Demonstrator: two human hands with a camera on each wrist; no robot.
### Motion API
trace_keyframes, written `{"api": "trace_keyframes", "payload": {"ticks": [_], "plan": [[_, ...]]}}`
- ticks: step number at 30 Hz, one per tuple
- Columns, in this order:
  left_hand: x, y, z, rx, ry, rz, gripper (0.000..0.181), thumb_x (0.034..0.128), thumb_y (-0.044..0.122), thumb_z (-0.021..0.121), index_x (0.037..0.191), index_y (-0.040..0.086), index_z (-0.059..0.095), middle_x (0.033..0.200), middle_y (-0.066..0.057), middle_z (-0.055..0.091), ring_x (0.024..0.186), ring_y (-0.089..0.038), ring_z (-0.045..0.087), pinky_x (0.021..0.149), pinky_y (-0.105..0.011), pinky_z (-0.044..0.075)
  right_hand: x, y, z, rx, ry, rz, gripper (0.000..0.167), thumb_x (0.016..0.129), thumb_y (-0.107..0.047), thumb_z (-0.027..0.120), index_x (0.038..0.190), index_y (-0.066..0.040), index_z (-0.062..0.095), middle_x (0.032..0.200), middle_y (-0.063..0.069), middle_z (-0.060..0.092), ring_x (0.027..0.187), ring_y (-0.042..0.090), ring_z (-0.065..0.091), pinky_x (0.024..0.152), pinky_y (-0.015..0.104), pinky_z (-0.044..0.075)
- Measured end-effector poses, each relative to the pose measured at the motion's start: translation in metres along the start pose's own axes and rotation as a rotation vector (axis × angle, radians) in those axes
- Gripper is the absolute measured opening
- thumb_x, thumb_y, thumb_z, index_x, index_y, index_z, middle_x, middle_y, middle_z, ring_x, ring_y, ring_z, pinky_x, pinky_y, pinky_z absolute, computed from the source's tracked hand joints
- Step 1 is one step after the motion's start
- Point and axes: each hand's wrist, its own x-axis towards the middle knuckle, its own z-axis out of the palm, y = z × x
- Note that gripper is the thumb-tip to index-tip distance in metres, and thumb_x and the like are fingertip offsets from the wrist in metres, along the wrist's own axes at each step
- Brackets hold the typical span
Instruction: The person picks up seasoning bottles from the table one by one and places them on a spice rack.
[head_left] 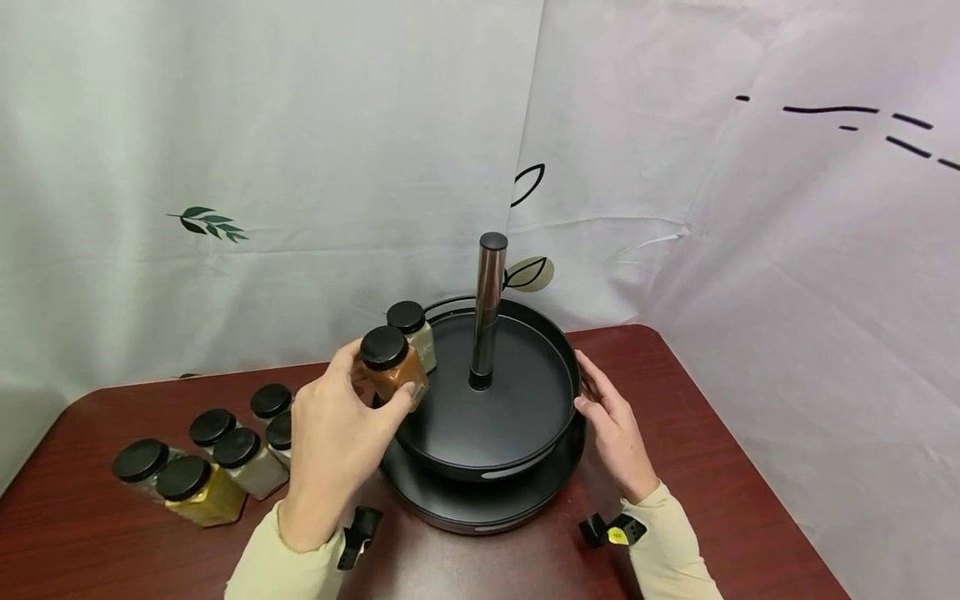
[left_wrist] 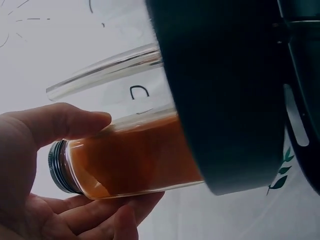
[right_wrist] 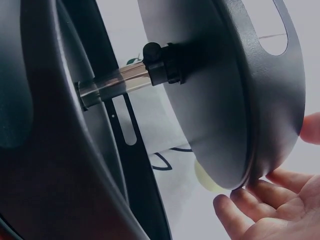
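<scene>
My left hand [head_left: 341, 429] grips a spice jar [head_left: 393, 367] of orange-brown powder with a black lid, thumb on one side and fingers on the other. In the left wrist view the glass jar [left_wrist: 135, 160] stands against the outside wall of a black tray, which hides its base. That two-tier black tray [head_left: 525, 425] has a metal centre post [head_left: 487, 312]. Another black-lidded jar [head_left: 423, 346], with pale contents, is on the upper tier's left side. My right hand [head_left: 618, 429] holds the upper tier's right rim; in the right wrist view the fingertips [right_wrist: 255, 195] lie against its edge.
Several black-lidded spice jars stand on the left of the red-brown table [head_left: 697, 467], among them a yellow one [head_left: 213, 496]. The lower tier [head_left: 480, 508] rests on the tabletop. White cloth [head_left: 337, 167] with leaf prints hangs behind the table.
</scene>
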Motion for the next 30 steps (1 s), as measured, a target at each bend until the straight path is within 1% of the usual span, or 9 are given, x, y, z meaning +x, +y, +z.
{"api": "trace_keyframes", "payload": {"ticks": [2,4,8,10,12,16,19,24,30], "plan": [[0.000,-0.001,0.003,0.002,-0.008,-0.002,0.049,0.0778,0.021,0.084,0.120,0.005,0.065,0.068,-0.004,0.059,0.056,-0.016,0.046,0.056,-0.034,0.035,0.000,0.000,0.000,-0.001,-0.001,-0.002,0.057,0.103,0.002,0.038,0.158,-0.009,0.032,0.160,0.015,0.033,0.145,0.033,0.034,0.107,0.015,0.037],[-0.001,-0.002,0.006,0.005,-0.013,-0.005,0.053,0.0768,0.021,0.085,0.122,0.003,0.064,0.072,-0.005,0.062,0.057,-0.017,0.048,0.056,-0.034,0.037,0.000,0.000,0.000,-0.001,-0.004,-0.004,0.057,0.103,0.002,0.038,0.158,-0.010,0.032,0.160,0.015,0.033,0.145,0.033,0.034,0.107,0.015,0.037],[-0.001,-0.004,0.011,0.013,-0.017,-0.009,0.058,0.0745,0.021,0.086,0.125,0.001,0.064,0.084,-0.010,0.072,0.065,-0.023,0.060,0.058,-0.040,0.046,0.000,0.000,0.000,-0.004,-0.004,-0.015,0.057,0.102,0.003,0.038,0.157,-0.009,0.032,0.160,0.016,0.033,0.144,0.035,0.034,0.107,0.015,0.037],[-0.002,-0.005,0.014,0.016,-0.021,-0.012,0.060,0.0739,0.022,0.086,0.126,0.001,0.064,0.090,-0.013,0.074,0.072,-0.028,0.066,0.063,-0.045,0.050,0.000,0.000,-0.001,-0.004,-0.003,-0.018,0.056,0.102,0.003,0.038,0.157,-0.007,0.032,0.159,0.016,0.034,0.144,0.035,0.034,0.107,0.015,0.037],[-0.002,-0.007,0.016,0.021,-0.025,-0.014,0.060,0.0737,0.022,0.087,0.126,0.002,0.064,0.093,-0.015,0.075,0.079,-0.031,0.070,0.067,-0.049,0.053,0.000,0.000,-0.001,-0.006,-0.002,-0.021,0.056,0.102,0.003,0.039,0.157,-0.004,0.031,0.159,0.017,0.034,0.144,0.035,0.035,0.107,0.015,0.037],[-0.002,-0.009,0.019,0.028,-0.026,-0.017,0.060,0.0739,0.023,0.087,0.126,0.002,0.064,0.096,-0.015,0.075,0.083,-0.034,0.071,0.069,-0.051,0.054,0.000,0.000,0.000,-0.014,0.002,-0.028,0.055,0.102,0.004,0.039,0.156,-0.001,0.031,0.158,0.017,0.035,0.143,0.035,0.036,0.107,0.015,0.038],[-0.002,-0.011,0.020,0.035,-0.026,-0.019,0.061,0.0741,0.024,0.087,0.126,0.002,0.064,0.097,-0.016,0.075,0.082,-0.035,0.071,0.068,-0.052,0.054,0.000,0.000,0.000,-0.027,0.010,-0.033,0.056,0.101,0.005,0.040,0.156,-0.003,0.034,0.158,0.017,0.037,0.142,0.035,0.037,0.107,0.015,0.038],[-0.002,-0.012,0.021,0.041,-0.029,-0.025,0.062,0.0747,0.025,0.086,0.127,0.001,0.064,0.098,-0.017,0.075,0.082,-0.034,0.071,0.067,-0.051,0.054,0.001,0.000,0.001,-0.048,0.025,-0.042,0.056,0.100,0.007,0.040,0.155,-0.003,0.035,0.156,0.018,0.038,0.141,0.035,0.039,0.106,0.015,0.038],[-0.003,-0.015,0.022,0.034,-0.040,-0.031,0.062,0.0759,0.025,0.086,0.128,0.000,0.062,0.099,-0.019,0.074,0.085,-0.036,0.071,0.068,-0.052,0.055,0.001,0.001,0.002,-0.039,0.033,-0.046,0.057,0.099,0.009,0.039,0.155,-0.001,0.034,0.156,0.018,0.039,0.142,0.033,0.039,0.108,0.016,0.037]]}}
